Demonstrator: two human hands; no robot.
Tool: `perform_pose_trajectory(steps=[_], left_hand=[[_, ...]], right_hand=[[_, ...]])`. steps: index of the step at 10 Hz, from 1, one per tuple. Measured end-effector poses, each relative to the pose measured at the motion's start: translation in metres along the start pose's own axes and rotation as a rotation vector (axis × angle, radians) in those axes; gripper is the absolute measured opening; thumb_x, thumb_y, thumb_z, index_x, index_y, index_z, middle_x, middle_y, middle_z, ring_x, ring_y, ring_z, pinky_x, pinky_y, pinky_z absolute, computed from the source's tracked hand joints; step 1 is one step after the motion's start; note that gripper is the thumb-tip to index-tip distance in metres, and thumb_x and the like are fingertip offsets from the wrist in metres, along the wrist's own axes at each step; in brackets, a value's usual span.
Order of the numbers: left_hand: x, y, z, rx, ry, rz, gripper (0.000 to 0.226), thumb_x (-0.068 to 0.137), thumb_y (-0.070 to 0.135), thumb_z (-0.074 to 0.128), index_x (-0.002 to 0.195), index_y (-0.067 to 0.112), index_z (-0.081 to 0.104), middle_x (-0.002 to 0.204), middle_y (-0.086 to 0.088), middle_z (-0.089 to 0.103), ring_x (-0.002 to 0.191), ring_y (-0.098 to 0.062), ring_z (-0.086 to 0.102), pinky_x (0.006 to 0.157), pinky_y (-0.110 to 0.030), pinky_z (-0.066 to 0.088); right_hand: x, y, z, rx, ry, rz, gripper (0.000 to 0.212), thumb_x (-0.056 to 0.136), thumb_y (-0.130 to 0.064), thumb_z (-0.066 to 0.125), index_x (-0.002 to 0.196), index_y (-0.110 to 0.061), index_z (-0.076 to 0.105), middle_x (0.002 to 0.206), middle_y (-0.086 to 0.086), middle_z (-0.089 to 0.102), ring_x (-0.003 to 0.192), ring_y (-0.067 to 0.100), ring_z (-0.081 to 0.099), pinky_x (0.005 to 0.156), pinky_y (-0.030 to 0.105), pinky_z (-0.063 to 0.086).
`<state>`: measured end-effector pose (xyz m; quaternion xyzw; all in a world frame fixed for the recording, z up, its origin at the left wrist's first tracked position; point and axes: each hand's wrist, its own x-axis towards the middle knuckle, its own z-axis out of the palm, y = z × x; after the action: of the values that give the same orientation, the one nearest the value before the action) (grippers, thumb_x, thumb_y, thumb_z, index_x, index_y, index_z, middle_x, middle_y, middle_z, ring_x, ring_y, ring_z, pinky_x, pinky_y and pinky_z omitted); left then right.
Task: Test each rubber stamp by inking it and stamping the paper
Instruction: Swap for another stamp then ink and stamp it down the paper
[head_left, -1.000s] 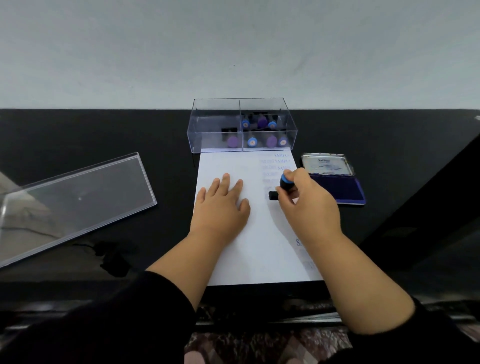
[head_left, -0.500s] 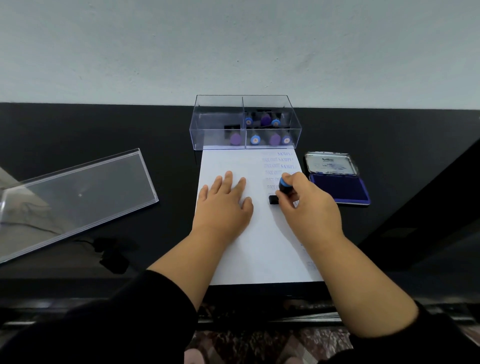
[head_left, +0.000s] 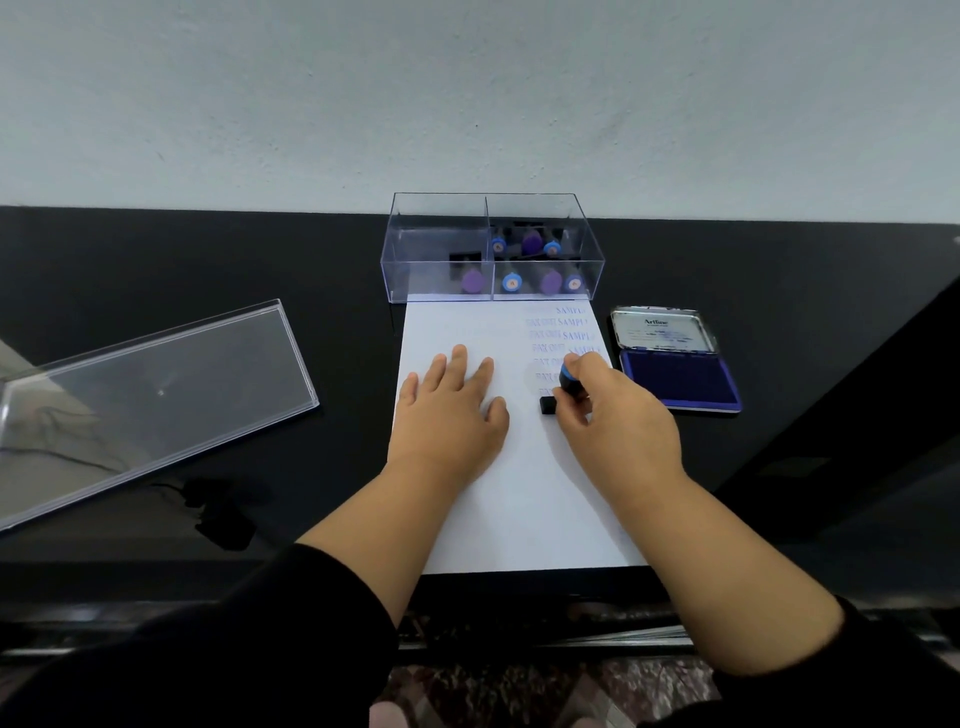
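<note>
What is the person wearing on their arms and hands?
Black sleeves, pushed up toward the elbows, so both forearms are bare. The left hand and the right hand wear no gloves, and no rings, watch or bracelets show on the sides facing the camera. The fingers are bare too.

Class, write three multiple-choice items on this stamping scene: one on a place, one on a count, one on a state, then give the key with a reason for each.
1. Where is the ink pad?
A. right of the paper
B. inside the box
C. under the lid

2. How many stamps lie in the box's left compartment?
A. none
B. one
C. four

3. What is the left hand doing?
A. gripping a stamp
B. lying flat on the paper
C. lifting the lid

Key: 1 A, the open pad sits on the table by the sheet's right edge. 2 B, only one purple stamp shows there. 3 B, its fingers are spread on the sheet while the right hand holds the blue-topped stamp.
</note>
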<state>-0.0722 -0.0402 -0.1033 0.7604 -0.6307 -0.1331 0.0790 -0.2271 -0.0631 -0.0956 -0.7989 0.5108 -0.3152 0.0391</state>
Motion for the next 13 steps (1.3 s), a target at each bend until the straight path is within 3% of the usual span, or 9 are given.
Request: perform_pose_trajectory(steps=[1, 5, 8, 13], left_hand=[[0.0, 0.0, 0.0, 0.001, 0.004, 0.0, 0.054, 0.101, 0.038, 0.022, 0.152, 0.031, 0.007, 0.16, 0.004, -0.007, 0.147, -0.014, -0.007, 0.116, -0.035, -0.007], [0.0, 0.0, 0.001, -0.003, 0.013, 0.002, 0.054, 0.101, 0.039, 0.022, 0.152, 0.031, 0.008, 0.16, 0.004, -0.007, 0.147, -0.014, -0.007, 0.117, -0.035, -0.006], [-0.001, 0.0, 0.0, -0.001, 0.006, 0.001, 0.054, 0.101, 0.039, 0.022, 0.152, 0.031, 0.007, 0.16, 0.004, -0.007, 0.147, -0.014, -0.008, 0.117, -0.035, -0.007], [0.0, 0.0, 0.001, -0.002, 0.01, 0.0, 0.054, 0.101, 0.039, 0.022, 0.152, 0.031, 0.008, 0.16, 0.004, -0.007, 0.147, -0.014, -0.007, 0.117, -0.036, -0.006]], right_hand=[[0.003, 0.0, -0.003, 0.0, -0.056, 0.022, 0.017, 0.091, -0.02, 0.054, 0.105, -0.011, 0.056, 0.086, 0.005, 0.065, 0.073, 0.03, 0.058, 0.061, 0.04, 0.05], [0.019, 0.001, -0.008, -0.044, -0.167, 0.024, 0.011, 0.088, -0.021, 0.052, 0.097, -0.015, 0.048, 0.078, 0.005, 0.063, 0.071, 0.029, 0.056, 0.059, 0.037, 0.047], [0.007, 0.001, -0.007, -0.036, -0.089, -0.037, 0.013, 0.088, -0.018, 0.056, 0.097, -0.008, 0.055, 0.076, 0.008, 0.064, 0.067, 0.031, 0.058, 0.055, 0.038, 0.049], [0.016, -0.001, -0.008, -0.048, -0.117, 0.005, 0.012, 0.086, -0.02, 0.055, 0.095, -0.012, 0.052, 0.075, 0.006, 0.064, 0.067, 0.03, 0.056, 0.057, 0.037, 0.049]])
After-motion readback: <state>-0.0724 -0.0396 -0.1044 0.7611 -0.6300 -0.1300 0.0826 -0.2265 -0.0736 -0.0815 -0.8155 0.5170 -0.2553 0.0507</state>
